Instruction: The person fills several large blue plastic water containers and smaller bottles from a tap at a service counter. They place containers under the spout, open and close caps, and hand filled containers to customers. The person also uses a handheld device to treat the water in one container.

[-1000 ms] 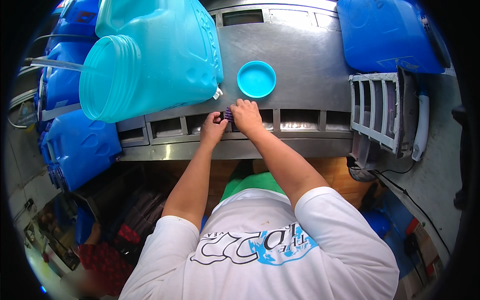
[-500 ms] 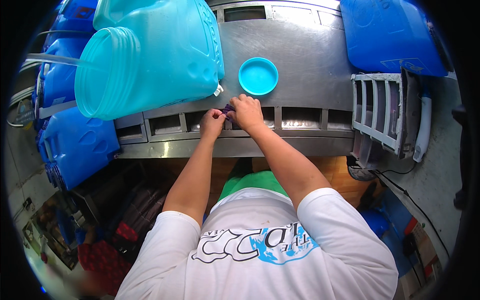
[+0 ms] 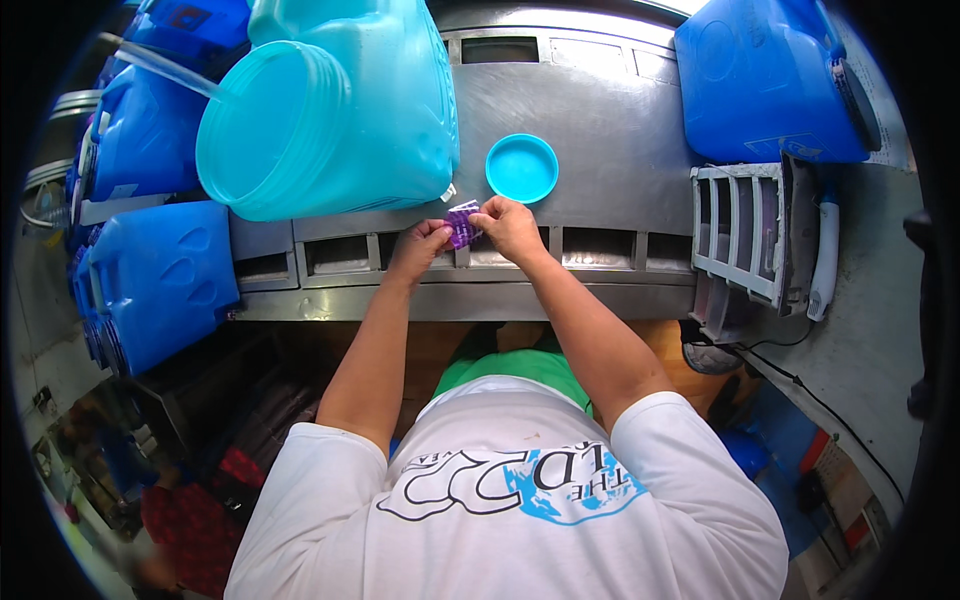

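A small purple printed piece (image 3: pixel 463 226), like a thin plastic wrapper or label, is stretched between my two hands. My left hand (image 3: pixel 418 245) pinches its left edge with thumb and fingertips. On its other side, my right hand (image 3: pixel 508 227) pinches the right edge. Just beyond my right hand lies a round turquoise lid (image 3: pixel 522 168), hollow side up on the steel table. To the left stands a big turquoise water container (image 3: pixel 400 130) with a wide open mouth; a small white tap (image 3: pixel 449 193) is at its base, close to my hands. A clear tube (image 3: pixel 165 68) reaches into the mouth.
Blue jugs (image 3: pixel 165 275) are stacked along the left side. Another blue jug (image 3: pixel 765 90) stands at the far right of the steel table (image 3: pixel 590 105). Nearer on the right is a white slatted frame (image 3: pixel 735 230), with a black cable (image 3: pixel 800 385) below it.
Both hands have shifted slightly, and the purple piece, earlier mostly covered by my fingers, is now spread open between them. The whole view has moved a little.
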Motion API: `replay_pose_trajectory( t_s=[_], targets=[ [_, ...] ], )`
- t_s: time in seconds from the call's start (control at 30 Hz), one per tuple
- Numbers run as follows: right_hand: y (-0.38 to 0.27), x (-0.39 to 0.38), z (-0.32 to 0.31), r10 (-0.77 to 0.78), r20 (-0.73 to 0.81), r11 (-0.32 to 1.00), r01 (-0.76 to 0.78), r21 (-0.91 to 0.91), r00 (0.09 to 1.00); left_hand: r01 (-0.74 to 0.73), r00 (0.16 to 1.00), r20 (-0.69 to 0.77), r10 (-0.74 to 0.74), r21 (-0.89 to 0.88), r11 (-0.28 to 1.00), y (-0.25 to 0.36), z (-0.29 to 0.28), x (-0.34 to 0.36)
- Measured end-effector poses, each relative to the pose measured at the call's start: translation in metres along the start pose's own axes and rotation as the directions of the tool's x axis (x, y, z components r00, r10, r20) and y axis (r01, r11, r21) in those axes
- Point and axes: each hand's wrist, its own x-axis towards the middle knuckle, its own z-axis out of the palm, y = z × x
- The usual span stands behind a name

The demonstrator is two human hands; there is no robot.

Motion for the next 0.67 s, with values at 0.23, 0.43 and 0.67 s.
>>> replay_pose_trajectory(
  t_s=[0.23, 0.43, 0.67],
  targets=[
    [-0.011, -0.001, -0.013, -0.095, 0.199, 0.984, 0.062, 0.165, 0.975, -0.019, 0.999, -0.027, 0.022, 0.13, 0.991, -0.008, -0.001, 0.014],
    [-0.018, 0.004, -0.006, -0.147, 0.12, 0.985, 0.135, 0.104, 0.982, -0.045, 0.999, 0.009, 0.044, 0.161, 0.986, -0.02, 0.0, 0.025],
    [-0.01, 0.009, -0.001, -0.143, 0.176, 0.984, 0.121, 0.129, 0.974, -0.029, 0.996, -0.076, 0.045, 0.206, 0.978, -0.019, -0.009, 0.028]
  ],
)
